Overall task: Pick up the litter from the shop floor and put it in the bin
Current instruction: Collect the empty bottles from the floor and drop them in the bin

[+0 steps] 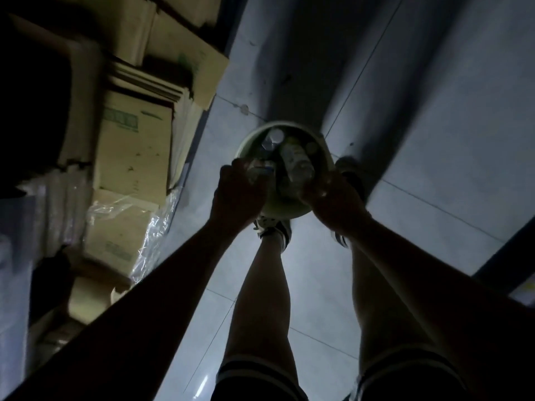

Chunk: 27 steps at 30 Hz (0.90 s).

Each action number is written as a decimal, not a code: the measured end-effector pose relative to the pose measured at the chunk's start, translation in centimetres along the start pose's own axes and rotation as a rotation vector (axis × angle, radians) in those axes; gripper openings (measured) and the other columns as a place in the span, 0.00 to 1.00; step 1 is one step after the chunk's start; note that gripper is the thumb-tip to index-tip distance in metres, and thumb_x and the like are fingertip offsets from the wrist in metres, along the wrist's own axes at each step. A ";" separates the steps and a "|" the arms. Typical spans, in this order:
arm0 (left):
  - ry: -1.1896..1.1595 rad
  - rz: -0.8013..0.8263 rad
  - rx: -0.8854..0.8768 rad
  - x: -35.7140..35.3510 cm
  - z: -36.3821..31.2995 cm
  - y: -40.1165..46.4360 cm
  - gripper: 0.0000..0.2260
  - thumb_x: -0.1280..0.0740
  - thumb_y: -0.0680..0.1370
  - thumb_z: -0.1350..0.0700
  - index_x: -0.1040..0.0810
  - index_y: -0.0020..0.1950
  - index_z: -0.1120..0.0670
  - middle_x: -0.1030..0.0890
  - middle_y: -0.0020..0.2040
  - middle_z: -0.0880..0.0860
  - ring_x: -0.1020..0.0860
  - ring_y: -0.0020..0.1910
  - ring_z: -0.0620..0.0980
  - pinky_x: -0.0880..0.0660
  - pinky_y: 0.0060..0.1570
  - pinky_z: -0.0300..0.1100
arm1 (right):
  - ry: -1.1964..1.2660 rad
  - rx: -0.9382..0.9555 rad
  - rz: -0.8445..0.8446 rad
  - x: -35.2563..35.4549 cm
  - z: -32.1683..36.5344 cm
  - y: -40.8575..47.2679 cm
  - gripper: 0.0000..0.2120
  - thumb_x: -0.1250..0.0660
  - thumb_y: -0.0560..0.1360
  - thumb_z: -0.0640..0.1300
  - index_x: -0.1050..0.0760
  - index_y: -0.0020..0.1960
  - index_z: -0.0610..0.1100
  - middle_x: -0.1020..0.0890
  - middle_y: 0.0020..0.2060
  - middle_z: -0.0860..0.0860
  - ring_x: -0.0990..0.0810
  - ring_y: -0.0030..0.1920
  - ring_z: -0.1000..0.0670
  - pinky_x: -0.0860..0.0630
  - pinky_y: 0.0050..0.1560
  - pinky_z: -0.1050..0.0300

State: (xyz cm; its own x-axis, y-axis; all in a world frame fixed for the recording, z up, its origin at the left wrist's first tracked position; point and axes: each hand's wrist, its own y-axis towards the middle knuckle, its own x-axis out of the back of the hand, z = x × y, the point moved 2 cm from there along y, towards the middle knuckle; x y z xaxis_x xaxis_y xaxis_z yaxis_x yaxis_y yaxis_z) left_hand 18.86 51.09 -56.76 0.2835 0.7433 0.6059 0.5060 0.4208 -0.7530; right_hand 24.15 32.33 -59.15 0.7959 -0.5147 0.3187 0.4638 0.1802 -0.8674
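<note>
A pale green round bin [285, 210] is low in front of me, between my feet. Inside it lie a clear plastic bottle [298, 163], a white cup [275, 136] and a crumpled bluish-white packet [258, 169]. My left hand [237, 195] curls over the bin's left rim, its fingertips by the packet. My right hand [333, 199] curls over the right rim, beside the bottle's lower end. The light is dim, so the fingers show only as dark shapes.
Stacked cardboard boxes [136, 146] and clear plastic wrap [150, 227] line the left side. A pale tiled floor [419, 125] stretches ahead and to the right. My bare legs and shoes [273, 230] are under the bin. A dark shelf edge [503, 256] runs at the right.
</note>
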 end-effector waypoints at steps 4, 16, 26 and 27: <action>0.075 -0.049 -0.050 3.0 -1.4 -4.5 0.21 0.35 0.80 0.43 0.31 0.68 0.53 0.27 0.60 0.55 0.26 0.49 0.48 0.35 0.37 0.35 | -0.030 0.027 0.025 2.6 1.4 -4.9 0.20 0.31 0.78 0.51 0.29 0.64 0.42 0.25 0.41 0.57 0.25 0.40 0.60 0.34 0.33 0.69; 0.096 -0.122 -0.137 14.0 -8.1 -21.4 0.19 0.37 0.81 0.43 0.30 0.68 0.49 0.25 0.59 0.52 0.21 0.50 0.49 0.30 0.45 0.39 | -0.440 0.266 -0.002 13.4 11.6 -20.7 0.28 0.34 0.75 0.58 0.33 0.68 0.43 0.23 0.57 0.43 0.21 0.56 0.43 0.21 0.55 0.44; -0.145 -0.370 0.067 17.4 -6.8 -38.5 0.22 0.36 0.79 0.41 0.26 0.69 0.50 0.23 0.59 0.53 0.19 0.53 0.53 0.20 0.49 0.49 | -0.757 0.485 0.130 16.8 15.2 -33.5 0.38 0.33 0.75 0.57 0.43 0.78 0.43 0.27 0.66 0.43 0.26 0.65 0.42 0.29 0.61 0.50; -0.187 -0.400 0.101 17.2 -6.5 -40.0 0.21 0.34 0.79 0.42 0.26 0.69 0.50 0.23 0.59 0.53 0.19 0.52 0.52 0.21 0.49 0.49 | -0.806 0.507 0.135 16.7 15.5 -34.6 0.36 0.33 0.76 0.57 0.42 0.77 0.43 0.27 0.66 0.43 0.26 0.64 0.42 0.29 0.61 0.50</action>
State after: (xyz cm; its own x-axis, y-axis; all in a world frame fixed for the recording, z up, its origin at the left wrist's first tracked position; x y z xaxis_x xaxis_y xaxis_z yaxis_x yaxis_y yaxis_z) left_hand 8.75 43.68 -14.53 -0.0749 0.5888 0.8048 0.4615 0.7359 -0.4955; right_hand 27.42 30.49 -17.94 0.7956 0.2334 0.5591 0.3115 0.6339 -0.7079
